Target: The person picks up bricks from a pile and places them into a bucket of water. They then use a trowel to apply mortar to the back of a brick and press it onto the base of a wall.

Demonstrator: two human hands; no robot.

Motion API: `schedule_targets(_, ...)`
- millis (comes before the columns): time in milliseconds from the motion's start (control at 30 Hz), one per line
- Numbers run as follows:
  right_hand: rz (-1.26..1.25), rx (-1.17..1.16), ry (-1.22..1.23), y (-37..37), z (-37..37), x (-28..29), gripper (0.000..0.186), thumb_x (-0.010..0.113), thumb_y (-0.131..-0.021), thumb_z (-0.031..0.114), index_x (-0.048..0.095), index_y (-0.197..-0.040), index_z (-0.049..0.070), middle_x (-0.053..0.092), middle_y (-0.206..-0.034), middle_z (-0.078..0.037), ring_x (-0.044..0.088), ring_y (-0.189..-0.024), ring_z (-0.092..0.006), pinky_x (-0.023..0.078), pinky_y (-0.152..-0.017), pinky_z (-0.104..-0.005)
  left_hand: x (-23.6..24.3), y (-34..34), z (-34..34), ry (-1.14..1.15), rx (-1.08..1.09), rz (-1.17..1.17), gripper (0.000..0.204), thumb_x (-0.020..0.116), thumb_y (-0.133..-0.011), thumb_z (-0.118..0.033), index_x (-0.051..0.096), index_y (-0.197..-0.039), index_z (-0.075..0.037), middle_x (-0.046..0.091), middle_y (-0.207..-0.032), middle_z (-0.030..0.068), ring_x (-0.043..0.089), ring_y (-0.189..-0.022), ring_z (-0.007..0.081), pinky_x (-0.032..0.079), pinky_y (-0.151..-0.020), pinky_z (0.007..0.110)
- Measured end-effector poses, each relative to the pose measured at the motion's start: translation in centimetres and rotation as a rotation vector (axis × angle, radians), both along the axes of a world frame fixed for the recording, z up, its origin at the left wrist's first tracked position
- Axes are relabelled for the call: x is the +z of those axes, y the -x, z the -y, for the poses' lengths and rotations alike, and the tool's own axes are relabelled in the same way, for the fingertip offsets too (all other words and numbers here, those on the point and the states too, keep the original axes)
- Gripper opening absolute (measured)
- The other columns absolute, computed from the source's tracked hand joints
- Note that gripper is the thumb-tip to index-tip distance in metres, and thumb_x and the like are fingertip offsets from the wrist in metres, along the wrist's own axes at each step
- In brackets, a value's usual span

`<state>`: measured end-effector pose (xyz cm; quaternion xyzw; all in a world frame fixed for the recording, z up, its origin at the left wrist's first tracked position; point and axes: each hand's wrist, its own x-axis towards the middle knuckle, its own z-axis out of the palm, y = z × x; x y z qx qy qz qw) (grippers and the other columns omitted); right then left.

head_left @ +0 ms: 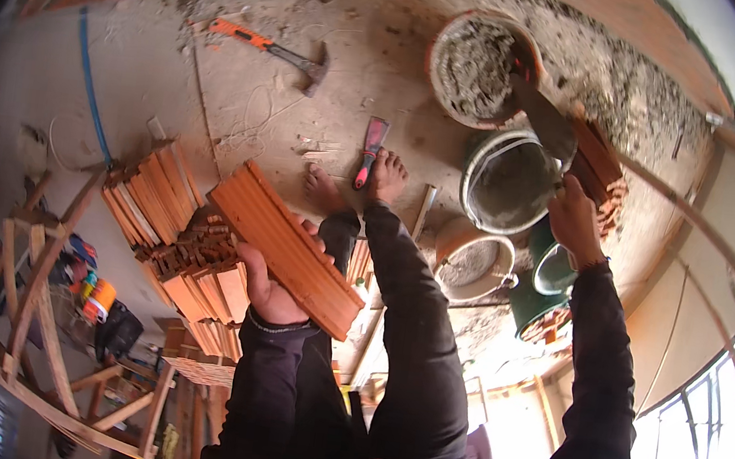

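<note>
My left hand (pixel 268 293) is closed round a long, ridged orange clay brick (pixel 287 247), which slants across in front of my left leg. Out to the right, my right hand (pixel 576 222) grips a trowel (pixel 544 123) by its handle. The trowel's broad blade reaches over the edge of a round reddish-brown bucket (pixel 435 65). Wet grey mortar (pixel 477 64) fills much of that bucket, and the blade's tip lies close to it. Just below the blade stands a second bucket (pixel 467 187) with a metal handle and grey contents.
An orange-handled claw hammer (pixel 272 47) lies on the floor, and a red-handled scraper (pixel 371 151) rests by my bare feet. Brick stacks (pixel 152 189) stand at left, with more bricks (pixel 593 170) at right. A pale bucket (pixel 454 231) and wooden frame (pixel 42 300) stand nearer me.
</note>
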<state>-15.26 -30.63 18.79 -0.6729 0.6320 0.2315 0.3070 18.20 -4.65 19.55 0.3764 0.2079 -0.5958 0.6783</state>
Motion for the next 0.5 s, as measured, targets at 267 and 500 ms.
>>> schedule_targets(267, 0.141, -0.389, 0.009, 8.3, -10.7, -1.2, 0.032, 0.055, -0.093, 0.028, 0.053, -0.109, 0.0, 0.063, -0.086, -0.029, 0.061, -0.087, -0.0486, 0.047, -0.069, -0.0518, -1.9, 0.0, 7.6, 0.119, -0.293, 0.099, 0.086, 0.048, -0.086, -0.072, 0.039, -0.137, -0.002, 0.052, -0.117, 0.01, 0.053, -0.103, 0.0233, 0.05, -0.086, 0.042)
schedule_targets(500, -0.162, -0.198, -0.114, 11.9, -9.0, -7.6, 0.023, 0.047, -0.09, 0.015, 0.053, -0.104, -0.002, 0.065, -0.086, -0.029, 0.063, -0.087, -0.0468, 0.051, -0.075, -0.0524, -11.3, 4.6, 15.6, -0.004, -1.197, 1.114, 0.053, 0.081, -0.077, -0.035, 0.055, -0.106, 0.001, 0.062, -0.091, 0.0081, 0.061, -0.078, 0.0153, 0.05, -0.07, 0.031)
